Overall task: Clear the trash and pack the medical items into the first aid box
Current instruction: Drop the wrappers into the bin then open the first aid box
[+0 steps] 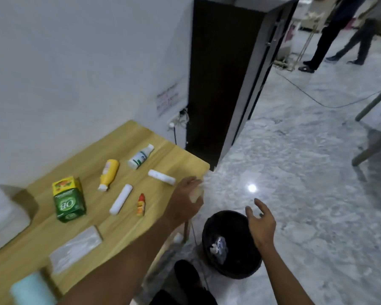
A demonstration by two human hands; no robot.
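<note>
Currently the left hand (pixel 186 195) reaches from the lower left of the frame across the table (pixel 128 230) edge, fingers curled around a small pale object (pixel 196 194); blur hides what that object is, though it looks crumpled and whitish. That hand sits at the table's right edge, above and to the left of the black trash bin (pixel 231 243) on the floor (pixel 306 172). The right hand (pixel 261 223) comes up from the lower right, palm down, fingers spread wide and holding nothing, hovering over the bin's right rim. Inside the bin lies crumpled white and blue trash (pixel 218 247). On the table, left of the left hand: a white roll (pixel 161 177) just beside the knuckles near the table's far corner, a second white roll (pixel 121 199) lying diagonally at centre, a small red-capped dropper bottle (pixel 140 205) just right of it, a yellow bottle (pixel 108 173) lying on its side, a white bottle with green label (pixel 140 156) also on its side toward the wall (pixel 75 62), and a green and yellow carton (pixel 68 199) standing further left. A flat clear packet (pixel 75 247) lies nearer the lower left, and a pale blue roll (pixel 29 287) sits at the bottom left corner. At the far left edge a white box (pixel 2 219) is only partly visible; whether it is the first aid box cannot be told.
</note>
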